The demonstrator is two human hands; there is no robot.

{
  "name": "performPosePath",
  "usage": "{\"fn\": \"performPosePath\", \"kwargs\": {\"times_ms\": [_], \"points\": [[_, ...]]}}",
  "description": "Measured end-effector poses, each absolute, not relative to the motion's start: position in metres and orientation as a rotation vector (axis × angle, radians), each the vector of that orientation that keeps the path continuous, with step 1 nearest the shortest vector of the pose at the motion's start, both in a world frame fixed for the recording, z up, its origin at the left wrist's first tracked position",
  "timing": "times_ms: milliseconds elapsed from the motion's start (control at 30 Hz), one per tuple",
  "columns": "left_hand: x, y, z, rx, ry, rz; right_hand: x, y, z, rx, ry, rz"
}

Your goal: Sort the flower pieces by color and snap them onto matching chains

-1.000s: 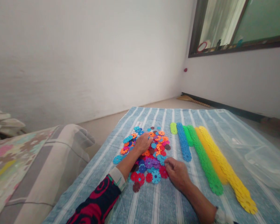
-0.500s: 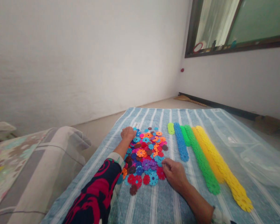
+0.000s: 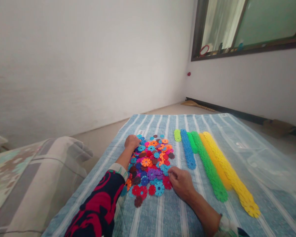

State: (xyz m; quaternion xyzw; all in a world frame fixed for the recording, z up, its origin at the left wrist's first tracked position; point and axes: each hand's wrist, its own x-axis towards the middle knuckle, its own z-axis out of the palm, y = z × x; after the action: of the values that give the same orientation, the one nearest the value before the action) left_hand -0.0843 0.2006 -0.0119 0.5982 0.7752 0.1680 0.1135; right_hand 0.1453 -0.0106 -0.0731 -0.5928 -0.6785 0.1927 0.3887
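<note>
A pile of flower-shaped plastic discs point(image 3: 146, 162) in blue, red, orange, purple and brown lies spread on a striped cloth. At its far left edge is my left hand point(image 3: 132, 142), fingers curled down beside some blue discs; what they hold, if anything, is hidden. My right hand point(image 3: 181, 182) is closed at the pile's right edge, thumb against the fingers, close to a red disc point(image 3: 167, 182). Whether a disc is in it cannot be made out. Overlapping rows lie to the right: a short lime row point(image 3: 177, 135), a blue row point(image 3: 188, 149), green rows point(image 3: 209, 169) and yellow rows point(image 3: 233, 174).
The blue-and-white striped cloth point(image 3: 174, 210) covers the table. Clear plastic bags point(image 3: 259, 161) lie at its right side. To the left is a surface draped with grey-and-white striped fabric point(image 3: 56, 171). A broom point(image 3: 197, 104) lies on the floor by the far wall.
The whole view has shifted slightly, so everything appears a little further left. Both hands remain at about the same spots beside the pile, still closed.
</note>
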Motion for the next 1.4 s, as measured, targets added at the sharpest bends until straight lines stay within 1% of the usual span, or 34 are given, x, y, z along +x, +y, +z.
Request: {"fn": "performPosePath", "kwargs": {"times_ms": [167, 233, 300, 433, 500, 567, 700, 967, 1400], "points": [[-0.076, 0.191, -0.005, 1.762, 2.137, 0.660, 0.143, -0.010, -0.070, -1.515, -1.719, 0.472], [-0.061, 0.182, 0.000, 1.800, 1.950, 0.771, 0.143, -0.010, -0.069, -1.520, -1.721, 0.464], [-0.039, 0.171, 0.005, 1.867, 1.668, 0.819, 0.143, -0.009, -0.069, -1.527, -1.720, 0.454], [0.016, 0.141, 0.008, 1.982, 1.186, 0.640, 0.144, -0.008, -0.070, -1.543, -1.732, 0.440], [0.042, 0.128, 0.005, 2.008, 1.059, 0.509, 0.144, -0.007, -0.071, -1.550, -1.737, 0.435], [0.063, 0.118, 0.003, 2.018, 1.005, 0.389, 0.144, -0.006, -0.072, -1.551, -1.741, 0.432], [0.091, 0.108, 0.001, 2.162, 0.937, 0.293, 0.145, -0.005, -0.072, -1.525, -1.754, 0.429], [0.111, 0.101, -0.009, 2.286, 0.929, 0.127, 0.144, -0.004, -0.072, -1.551, -1.756, 0.429], [0.116, 0.107, -0.017, 2.390, 1.115, 0.167, 0.144, -0.005, -0.069, -1.569, -1.779, 0.414]]}}
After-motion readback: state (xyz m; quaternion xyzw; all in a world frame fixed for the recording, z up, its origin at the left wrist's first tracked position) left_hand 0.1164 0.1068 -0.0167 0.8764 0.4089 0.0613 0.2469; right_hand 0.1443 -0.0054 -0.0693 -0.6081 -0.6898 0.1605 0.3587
